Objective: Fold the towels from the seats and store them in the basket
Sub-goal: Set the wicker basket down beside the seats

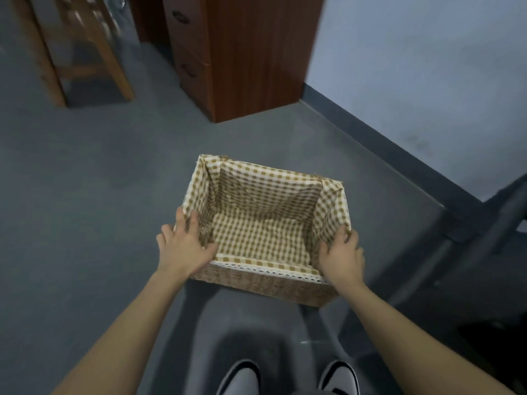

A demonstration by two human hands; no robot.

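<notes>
Above the grey floor, a wicker basket with checked lining is held by both short ends: left hand grips the left rim, thumb inside; right hand clamps the right rim. Wooden cabinet stands beyond.

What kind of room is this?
Probably an office or study room, though that's a guess. A dark wooden drawer cabinet stands by the wall, wooden furniture legs stand on the grey floor, and both hands hold a lined wicker basket.
</notes>
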